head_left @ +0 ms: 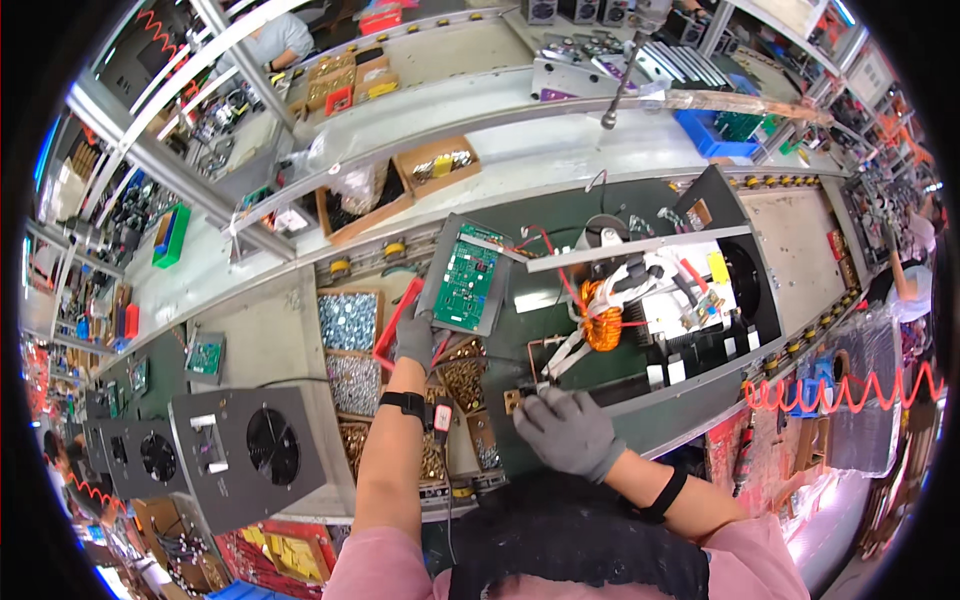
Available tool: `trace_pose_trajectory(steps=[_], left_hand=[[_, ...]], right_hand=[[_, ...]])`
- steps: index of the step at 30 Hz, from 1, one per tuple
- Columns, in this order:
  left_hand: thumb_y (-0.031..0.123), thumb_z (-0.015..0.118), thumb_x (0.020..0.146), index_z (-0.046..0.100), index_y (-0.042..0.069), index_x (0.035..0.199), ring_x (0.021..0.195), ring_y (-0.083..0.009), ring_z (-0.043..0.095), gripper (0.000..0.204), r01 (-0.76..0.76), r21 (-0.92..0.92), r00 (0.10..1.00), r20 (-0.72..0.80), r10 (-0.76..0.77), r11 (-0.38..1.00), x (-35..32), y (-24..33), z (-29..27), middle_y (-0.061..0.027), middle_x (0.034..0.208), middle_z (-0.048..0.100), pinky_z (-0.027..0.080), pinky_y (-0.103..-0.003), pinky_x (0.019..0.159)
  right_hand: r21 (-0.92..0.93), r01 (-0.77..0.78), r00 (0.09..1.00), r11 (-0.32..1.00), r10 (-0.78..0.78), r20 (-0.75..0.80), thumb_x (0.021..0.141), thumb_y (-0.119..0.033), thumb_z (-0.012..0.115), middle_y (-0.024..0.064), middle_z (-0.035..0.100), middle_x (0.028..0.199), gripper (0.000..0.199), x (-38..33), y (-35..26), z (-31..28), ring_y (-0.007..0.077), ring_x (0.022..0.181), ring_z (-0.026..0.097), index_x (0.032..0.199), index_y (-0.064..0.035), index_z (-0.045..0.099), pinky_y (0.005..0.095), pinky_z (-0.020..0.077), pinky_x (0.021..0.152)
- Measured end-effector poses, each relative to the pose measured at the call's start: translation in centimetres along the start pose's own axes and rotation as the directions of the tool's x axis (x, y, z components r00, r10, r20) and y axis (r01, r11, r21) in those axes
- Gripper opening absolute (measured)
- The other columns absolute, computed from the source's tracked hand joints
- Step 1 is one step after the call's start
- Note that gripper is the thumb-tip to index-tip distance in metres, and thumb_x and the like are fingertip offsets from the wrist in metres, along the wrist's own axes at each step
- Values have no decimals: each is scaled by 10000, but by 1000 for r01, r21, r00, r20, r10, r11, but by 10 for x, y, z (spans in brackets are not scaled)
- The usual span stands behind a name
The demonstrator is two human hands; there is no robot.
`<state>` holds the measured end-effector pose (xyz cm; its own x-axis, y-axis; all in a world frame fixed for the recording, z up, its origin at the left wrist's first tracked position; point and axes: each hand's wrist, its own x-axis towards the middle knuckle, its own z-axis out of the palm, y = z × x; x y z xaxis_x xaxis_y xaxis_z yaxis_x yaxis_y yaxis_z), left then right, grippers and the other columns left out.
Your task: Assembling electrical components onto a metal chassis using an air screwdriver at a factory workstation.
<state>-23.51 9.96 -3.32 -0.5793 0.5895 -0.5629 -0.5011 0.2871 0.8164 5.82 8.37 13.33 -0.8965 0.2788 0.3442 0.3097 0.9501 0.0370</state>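
Note:
My gloved left hand (413, 338) is at the lower left corner of a grey plate that carries a green circuit board (468, 280). A red-edged object (397, 325) of unclear kind lies beside its fingers; their grip is hidden. My gloved right hand (572, 432) rests at the near left edge of an open dark metal housing (655, 395). Its fingers are curled down by a small brass-coloured piece (512, 401) and the end of a white sleeved cable (568, 358); what they pinch is hidden. Inside the housing sits an orange copper-wound coil (601, 328).
Boxes of silvery screws (350, 320) and brass-coloured fasteners (462, 384) stand left of the housing. Fan panels (250, 455) stand further left. A metal rail (480, 125) crosses the bench beyond. A coiled red hose (840, 392) hangs at right.

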Motion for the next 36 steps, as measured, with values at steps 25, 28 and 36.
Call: trace_pose_trajectory(steps=[25,28,36], left_hand=[[65,442,928,373,87,1327,891,-225,631,406,-137,289,928,373,20,947,47,-92,142,-128,1122,561,583,-322,659],[111,479,929,366,89,1336,904,-223,638,423,-154,482,900,428,-79,863,39,-86,178,-118,1133,571,575,-334,689],[272,520,944,373,80,1331,897,-198,629,457,-10,187,745,657,-117,982,11,-109,309,-81,1097,581,541,-303,756]], right_hand=[[-89,-438,884,895,410,-226,652,-188,661,68,561,957,455,-111,123,28,243,763,549,1089,-96,571,368,439,656],[-92,-431,894,897,412,-177,655,-205,650,73,579,886,446,-135,160,18,241,695,546,1073,-73,568,374,412,620],[-128,-434,896,892,414,-159,713,-245,622,114,545,819,440,-213,275,-11,285,695,521,1092,-32,554,403,387,626]])
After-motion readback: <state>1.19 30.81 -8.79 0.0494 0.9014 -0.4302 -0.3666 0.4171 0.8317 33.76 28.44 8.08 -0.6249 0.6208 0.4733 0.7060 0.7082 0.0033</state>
